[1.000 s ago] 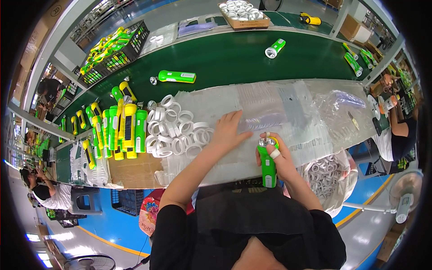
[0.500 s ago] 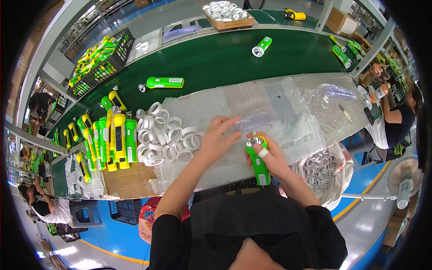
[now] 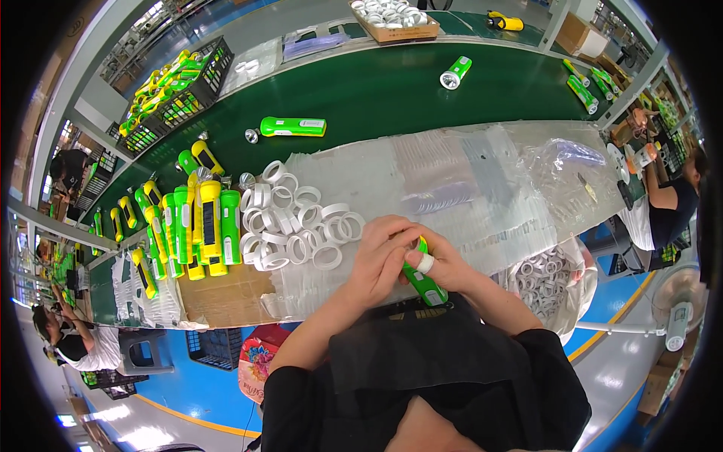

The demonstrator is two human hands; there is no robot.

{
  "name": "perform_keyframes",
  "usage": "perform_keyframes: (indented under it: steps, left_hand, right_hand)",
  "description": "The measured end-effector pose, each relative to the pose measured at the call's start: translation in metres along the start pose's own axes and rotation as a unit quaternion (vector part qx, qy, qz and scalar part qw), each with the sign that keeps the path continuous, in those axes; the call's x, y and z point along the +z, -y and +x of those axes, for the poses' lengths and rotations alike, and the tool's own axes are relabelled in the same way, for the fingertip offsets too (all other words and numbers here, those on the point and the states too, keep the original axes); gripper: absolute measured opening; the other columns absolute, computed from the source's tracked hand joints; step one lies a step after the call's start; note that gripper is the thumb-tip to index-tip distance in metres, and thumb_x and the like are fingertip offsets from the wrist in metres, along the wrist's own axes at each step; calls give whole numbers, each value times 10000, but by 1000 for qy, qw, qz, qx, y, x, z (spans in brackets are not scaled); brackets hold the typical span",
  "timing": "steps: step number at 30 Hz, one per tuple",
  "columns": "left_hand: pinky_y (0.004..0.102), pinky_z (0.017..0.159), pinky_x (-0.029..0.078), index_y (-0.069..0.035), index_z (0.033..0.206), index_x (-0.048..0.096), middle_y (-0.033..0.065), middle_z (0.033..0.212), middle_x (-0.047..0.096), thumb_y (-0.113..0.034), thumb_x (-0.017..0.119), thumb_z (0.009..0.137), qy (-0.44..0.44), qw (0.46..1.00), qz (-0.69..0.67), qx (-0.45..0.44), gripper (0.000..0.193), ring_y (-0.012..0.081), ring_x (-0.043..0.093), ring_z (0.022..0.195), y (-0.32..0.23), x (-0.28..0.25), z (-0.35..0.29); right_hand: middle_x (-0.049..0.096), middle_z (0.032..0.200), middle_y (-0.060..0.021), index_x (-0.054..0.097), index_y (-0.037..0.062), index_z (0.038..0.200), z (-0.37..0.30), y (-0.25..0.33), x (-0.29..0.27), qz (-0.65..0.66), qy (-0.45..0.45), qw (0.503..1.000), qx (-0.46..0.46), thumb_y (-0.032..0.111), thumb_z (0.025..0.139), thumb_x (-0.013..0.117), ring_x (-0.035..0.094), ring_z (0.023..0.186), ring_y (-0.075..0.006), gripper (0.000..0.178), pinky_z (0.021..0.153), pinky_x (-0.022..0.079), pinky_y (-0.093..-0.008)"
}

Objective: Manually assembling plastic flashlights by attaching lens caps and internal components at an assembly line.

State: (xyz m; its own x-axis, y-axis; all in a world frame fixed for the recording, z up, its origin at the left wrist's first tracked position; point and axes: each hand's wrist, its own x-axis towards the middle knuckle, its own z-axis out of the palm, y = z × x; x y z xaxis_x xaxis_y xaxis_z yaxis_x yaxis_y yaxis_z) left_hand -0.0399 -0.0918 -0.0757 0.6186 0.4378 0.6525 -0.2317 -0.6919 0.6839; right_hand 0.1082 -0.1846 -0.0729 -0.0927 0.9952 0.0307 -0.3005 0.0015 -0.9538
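My right hand [image 3: 446, 265] grips a green flashlight [image 3: 430, 289] in front of my body, with a white band around the thumb. Over the flashlight's head end my left hand [image 3: 384, 258] is closed, its fingers curled against the right hand's. Both hands hide the lamp end. Left of them lies a loose pile of white plastic rings [image 3: 297, 218]. A row of thin clear plastic pieces [image 3: 443, 197] rests on the worktop just beyond my hands.
Green and yellow flashlights [image 3: 211, 218] are heaped at left, near a full black crate [image 3: 199, 90]. Further flashlights lie on the green conveyor belt [image 3: 361, 98]. A box of rings [image 3: 395, 32] stands beyond it; a ring-filled bag [image 3: 553, 290] hangs at right. People work on both sides.
My left hand has come down and right from above the worktop onto the flashlight's head. The shiny lamp end, visible before, is now covered. The view has shifted slightly.
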Motion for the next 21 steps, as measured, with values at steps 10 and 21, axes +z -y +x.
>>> perform_keyframes:
  steps: [10, 21]
  left_hand:
    - [438, 985, 388, -5, 1192, 595, 172, 1226, 568, -67, 486, 871, -63, 995, 73, -6, 345, 356, 532, 1128, 2, -10, 4]
    - [356, 822, 480, -97, 1175, 631, 138, 930, 676, -98, 612, 900, 147, 941, 248, -179, 276, 270, 626, 936, 72, -98, 32]
  right_hand:
    - [573, 988, -79, 461, 89, 1279, 17, -5, 6, 18, -35, 999, -26, 247, 969, 541, 600, 760, -178, 357, 664, 495, -322]
    - [565, 953, -56, 465, 80, 1218, 62, -17, -5, -76, -28, 977, -198, 138, 924, 589, 592, 742, -130, 323, 671, 505, -291]
